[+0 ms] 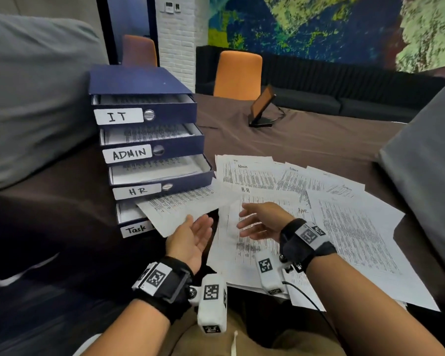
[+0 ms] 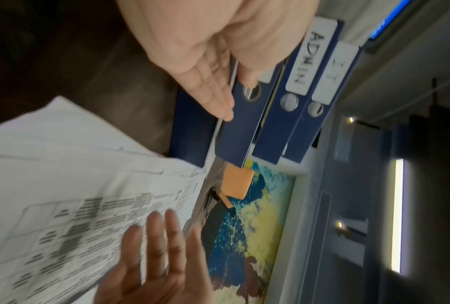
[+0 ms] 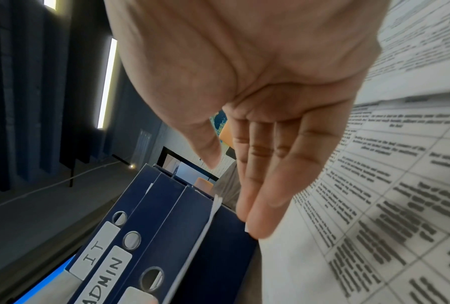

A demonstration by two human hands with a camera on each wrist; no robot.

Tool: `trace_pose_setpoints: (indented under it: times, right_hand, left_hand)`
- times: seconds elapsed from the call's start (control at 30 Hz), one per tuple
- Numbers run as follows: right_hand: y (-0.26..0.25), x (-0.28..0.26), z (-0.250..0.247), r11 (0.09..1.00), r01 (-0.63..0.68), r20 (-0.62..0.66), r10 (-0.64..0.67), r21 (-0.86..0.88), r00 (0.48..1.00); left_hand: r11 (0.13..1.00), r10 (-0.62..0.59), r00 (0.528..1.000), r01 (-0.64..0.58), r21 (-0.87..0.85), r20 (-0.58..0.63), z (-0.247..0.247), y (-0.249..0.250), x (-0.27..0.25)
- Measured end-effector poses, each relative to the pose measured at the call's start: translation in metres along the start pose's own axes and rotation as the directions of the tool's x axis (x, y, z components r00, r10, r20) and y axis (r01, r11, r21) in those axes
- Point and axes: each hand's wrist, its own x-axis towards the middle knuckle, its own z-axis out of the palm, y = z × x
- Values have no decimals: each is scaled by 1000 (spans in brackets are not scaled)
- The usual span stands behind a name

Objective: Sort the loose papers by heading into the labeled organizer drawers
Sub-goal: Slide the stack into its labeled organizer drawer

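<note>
Head view: sheet (image 1: pixel 180 206) lying half inside bottom "Task" drawer (image 1: pixel 135 228), corner overhanging. Left hand (image 1: pixel 193 236) and right hand (image 1: pixel 261 222) hovering beside it, fingers straight, gripping nothing. Risk: unsupported sheet sliding out.

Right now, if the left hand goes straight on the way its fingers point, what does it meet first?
Probably the sheet sticking out of the Task drawer; the left hand already touches its edge. Depth is unclear.
</note>
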Motion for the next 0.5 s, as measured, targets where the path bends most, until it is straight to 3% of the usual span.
trace_pose_setpoints:
  times: [0.1, 0.27, 0.4, 0.5]
  right_hand:
    - [4, 0, -2, 1000, -3, 2, 3, 3, 1000]
    - [12, -3, -9, 1000, 9, -26, -9, 9, 1000]
    - [19, -6, -23, 993, 90, -143, -100, -73, 985]
    - [33, -3, -47, 962, 131, -321, -206, -240, 924]
  left_hand:
    - [985, 124, 991, -128, -111, -47, -7, 19, 10]
    - [984, 169, 985, -171, -51, -41, -6, 10, 10]
    - [992, 87, 992, -94, 79, 89, 14, -4, 7]
    - [973, -31, 979, -17, 232, 202, 29, -18, 9]
